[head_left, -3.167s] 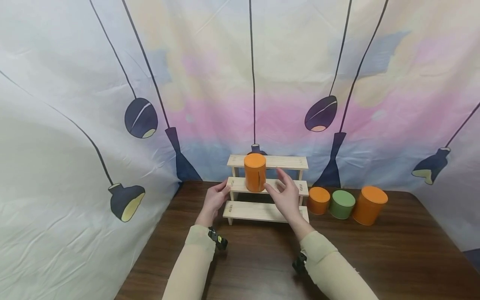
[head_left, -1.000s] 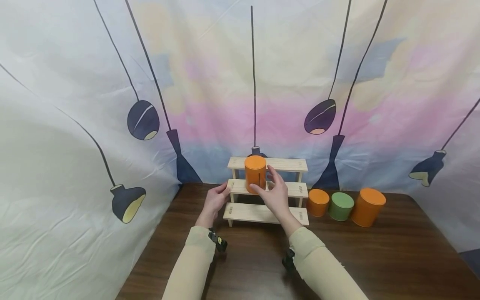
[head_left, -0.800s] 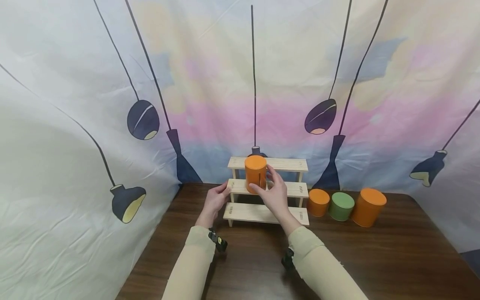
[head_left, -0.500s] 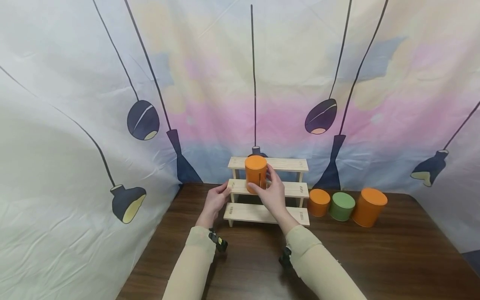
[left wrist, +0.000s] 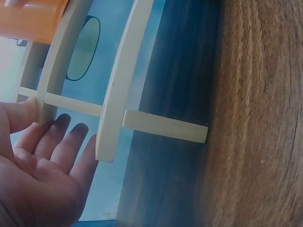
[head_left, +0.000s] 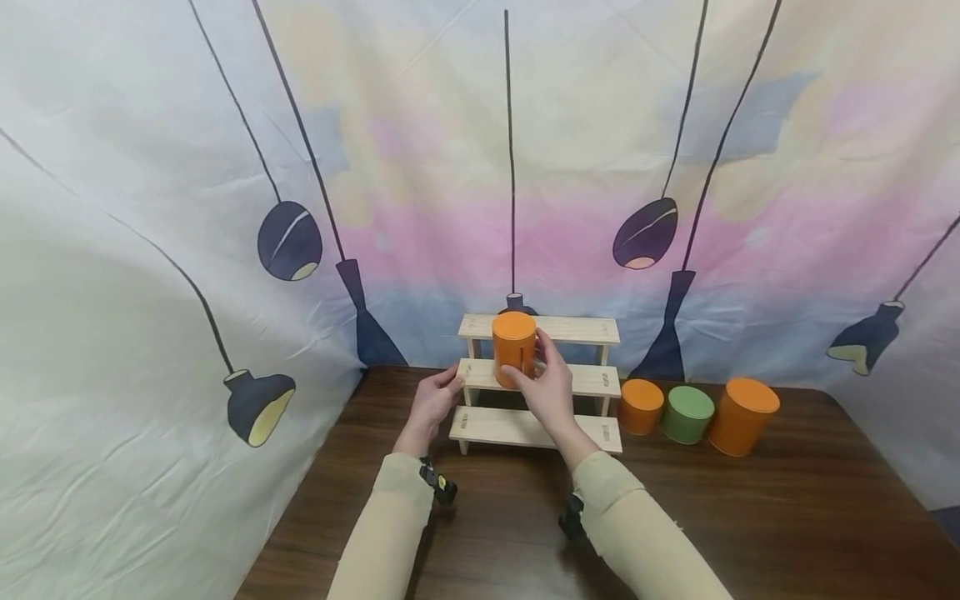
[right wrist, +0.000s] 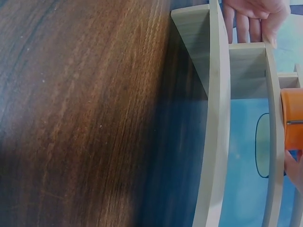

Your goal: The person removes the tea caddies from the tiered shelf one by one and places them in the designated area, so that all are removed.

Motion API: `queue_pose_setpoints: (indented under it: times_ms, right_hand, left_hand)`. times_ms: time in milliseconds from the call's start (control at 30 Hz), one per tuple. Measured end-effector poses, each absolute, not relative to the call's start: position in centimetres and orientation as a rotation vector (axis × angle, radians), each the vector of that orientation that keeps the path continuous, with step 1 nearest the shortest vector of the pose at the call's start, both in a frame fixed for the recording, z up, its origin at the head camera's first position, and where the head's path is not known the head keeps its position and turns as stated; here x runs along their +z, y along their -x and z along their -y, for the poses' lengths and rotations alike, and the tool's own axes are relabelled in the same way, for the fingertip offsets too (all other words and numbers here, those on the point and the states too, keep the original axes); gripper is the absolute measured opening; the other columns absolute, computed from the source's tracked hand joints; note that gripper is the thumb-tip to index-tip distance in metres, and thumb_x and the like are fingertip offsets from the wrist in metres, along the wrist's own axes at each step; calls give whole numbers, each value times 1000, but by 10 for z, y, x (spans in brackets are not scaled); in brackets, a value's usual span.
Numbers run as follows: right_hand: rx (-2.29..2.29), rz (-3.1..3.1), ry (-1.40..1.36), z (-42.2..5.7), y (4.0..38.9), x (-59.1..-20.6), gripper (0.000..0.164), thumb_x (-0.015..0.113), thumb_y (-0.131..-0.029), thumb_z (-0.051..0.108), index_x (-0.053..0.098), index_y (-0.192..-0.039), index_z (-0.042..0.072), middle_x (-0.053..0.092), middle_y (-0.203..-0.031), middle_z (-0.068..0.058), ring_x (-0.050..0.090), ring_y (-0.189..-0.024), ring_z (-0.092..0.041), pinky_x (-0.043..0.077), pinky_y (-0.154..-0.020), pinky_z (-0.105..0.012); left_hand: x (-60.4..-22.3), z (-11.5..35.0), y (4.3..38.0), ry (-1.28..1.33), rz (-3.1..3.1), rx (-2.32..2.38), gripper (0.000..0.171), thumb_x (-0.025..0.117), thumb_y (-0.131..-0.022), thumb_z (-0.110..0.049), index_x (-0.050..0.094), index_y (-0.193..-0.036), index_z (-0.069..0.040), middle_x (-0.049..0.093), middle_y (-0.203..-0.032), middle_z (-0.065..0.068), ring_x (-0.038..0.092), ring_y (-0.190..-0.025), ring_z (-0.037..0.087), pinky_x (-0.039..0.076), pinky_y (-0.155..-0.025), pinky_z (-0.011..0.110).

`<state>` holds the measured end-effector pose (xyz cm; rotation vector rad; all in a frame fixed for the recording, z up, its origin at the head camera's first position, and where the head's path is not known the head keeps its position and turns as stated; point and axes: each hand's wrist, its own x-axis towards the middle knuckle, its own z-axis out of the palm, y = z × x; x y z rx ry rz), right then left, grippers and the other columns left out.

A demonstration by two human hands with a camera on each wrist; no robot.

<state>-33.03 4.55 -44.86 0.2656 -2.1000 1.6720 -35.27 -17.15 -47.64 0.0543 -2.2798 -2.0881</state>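
Note:
A tall orange canister (head_left: 513, 343) with a dark vertical slit stands upright on the middle step of a three-step wooden display stand (head_left: 502, 427), left of its centre. My right hand (head_left: 551, 390) grips the canister, thumb across its front and fingers at its right side, partly hidden behind it. At the stand's left end, my left hand (head_left: 432, 405) pinches the middle step. In the left wrist view, that hand's thumb (left wrist: 21, 116) lies on the board, with fingers below. Only part of the canister (right wrist: 292, 118) and a bit of my right hand (right wrist: 294, 171) show in the right wrist view.
Right of the stand, a short orange canister (head_left: 641, 408), a short green canister (head_left: 687, 415) and another tall orange canister (head_left: 744, 418) stand in a row on the dark wooden table (head_left: 495, 533). A fabric backdrop (head_left: 577, 167) printed with lamps hangs behind and at both sides.
My right hand, at first spread beside the canister's right side, has moved left and closed round it. The canister keeps its place on the middle step, and my left hand stays on the stand.

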Motion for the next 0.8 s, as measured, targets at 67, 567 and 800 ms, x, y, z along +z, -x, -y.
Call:
queue_pose_setpoints:
  times_ms: [67,567,800]
  right_hand:
    - [1671,2101,-271,-46,330,-450,87,90,-91,23,43,-164,16,57,-153,-11,58,-136,-31,52,-112,-52]
    - [1649,2118,-281,-43,331,-447,84,89,-92,17,44,-163,13,60,-148,-12,60,-132,-32,53,-111,-53]
    - [1662,2130,-266,-44,331,-446,86,88,-92,17,41,-165,13,58,-150,-13,59,-134,-32,51,-113,-52]
  left_hand:
    - [-478,171,353,-48,2274,-2089,47,62,-110,-11,54,-155,-7,50,-160,20,50,-145,40,46,-115,56]
    - [-478,172,352,-84,2279,-2073,47,61,-110,-12,54,-156,-7,51,-159,21,51,-145,39,47,-115,54]
    - [-477,171,353,-82,2284,-2078,47,62,-110,-13,54,-156,-7,51,-160,20,51,-145,38,47,-115,55]
